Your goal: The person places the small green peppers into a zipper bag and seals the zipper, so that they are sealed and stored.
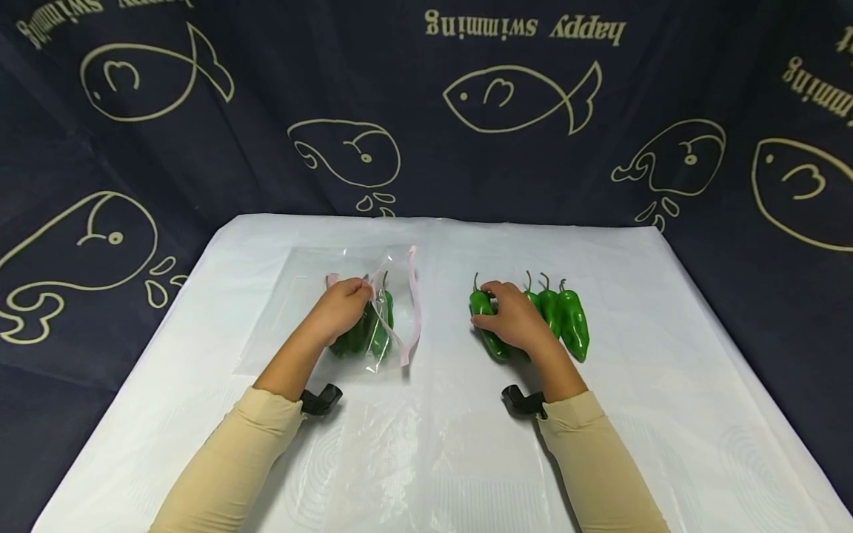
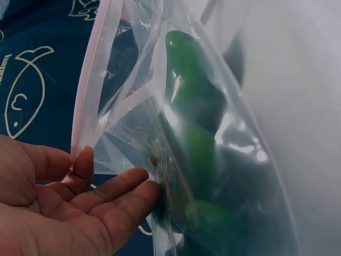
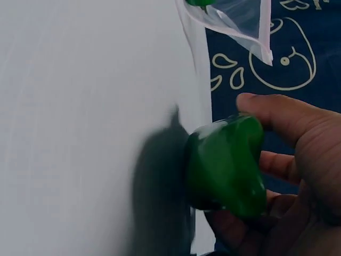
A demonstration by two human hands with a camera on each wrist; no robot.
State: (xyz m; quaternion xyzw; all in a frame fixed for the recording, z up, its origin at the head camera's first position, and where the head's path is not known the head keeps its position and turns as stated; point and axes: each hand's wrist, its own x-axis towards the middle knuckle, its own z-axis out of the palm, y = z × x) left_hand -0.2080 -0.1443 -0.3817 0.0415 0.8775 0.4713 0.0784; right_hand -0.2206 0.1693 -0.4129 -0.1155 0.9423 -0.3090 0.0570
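Note:
On the left of the head view lies a clear zip bag (image 1: pixel 280 314) with a pink-edged mouth facing right. Several green peppers (image 1: pixel 381 337) show through its plastic. My left hand (image 1: pixel 343 307) pinches the edge of the bag's mouth; in the left wrist view the thumb and index finger meet at the pink zip strip (image 2: pixel 88 80). To the right, my right hand (image 1: pixel 512 317) grips a green pepper (image 1: pixel 492 342) between thumb and fingers. The right wrist view shows this held pepper (image 3: pixel 226 165) close to the white surface, its shadow beside it.
Right of my right hand lie more green peppers (image 1: pixel 574 326) in a row, stems pointing away, partly hidden by the hand. A white cloth (image 1: pixel 666 355) covers the table. Behind it hangs a dark blue curtain (image 1: pixel 426 178) with fish and whale drawings.

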